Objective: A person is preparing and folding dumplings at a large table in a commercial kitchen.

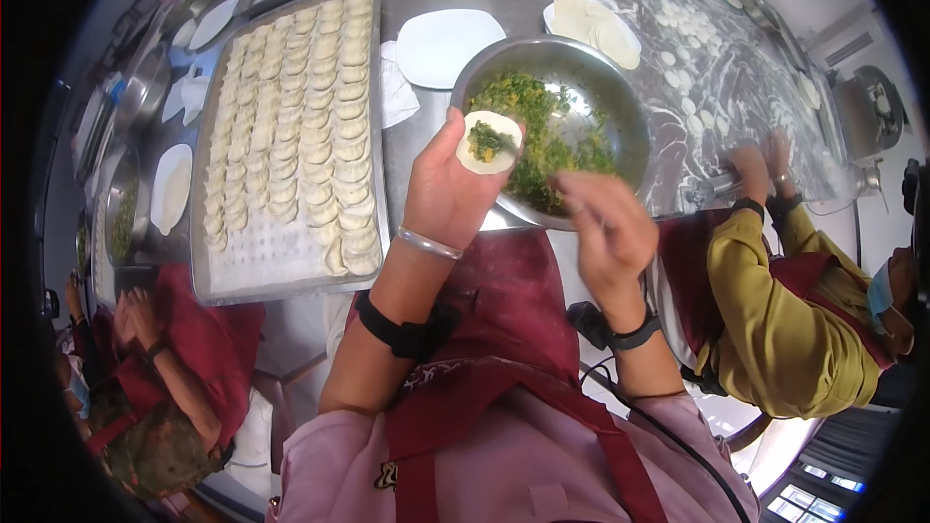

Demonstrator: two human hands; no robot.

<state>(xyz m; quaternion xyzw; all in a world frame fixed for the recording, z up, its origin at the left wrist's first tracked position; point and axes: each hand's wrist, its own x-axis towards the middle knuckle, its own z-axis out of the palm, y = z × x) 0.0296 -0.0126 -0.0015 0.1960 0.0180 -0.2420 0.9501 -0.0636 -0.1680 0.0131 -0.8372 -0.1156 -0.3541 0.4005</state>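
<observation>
On the palm and fingers of my left hand (447,192) lies a round dumpling wrapper (470,163). A small mound of chopped green and yellow filling (487,141) sits in its middle, and the wrapper is unfolded. My right hand (614,232) hovers over the near rim of a steel mixing bowl (631,123), its fingers curled and blurred by motion. Whether those fingers pinch anything cannot be made out. Inside the bowl, more chopped filling (534,123) clings to the bottom and left side. My left hand partly covers the bowl's left rim.
To the left, a metal tray (269,269) bears rows of folded dumplings (353,110). A white plate (447,47) stands behind the bowl, beside a plate of wrappers (592,25). Dough pieces (686,25) lie on the floured table at right. Co-workers' hands (752,163) (138,316) are on both sides.
</observation>
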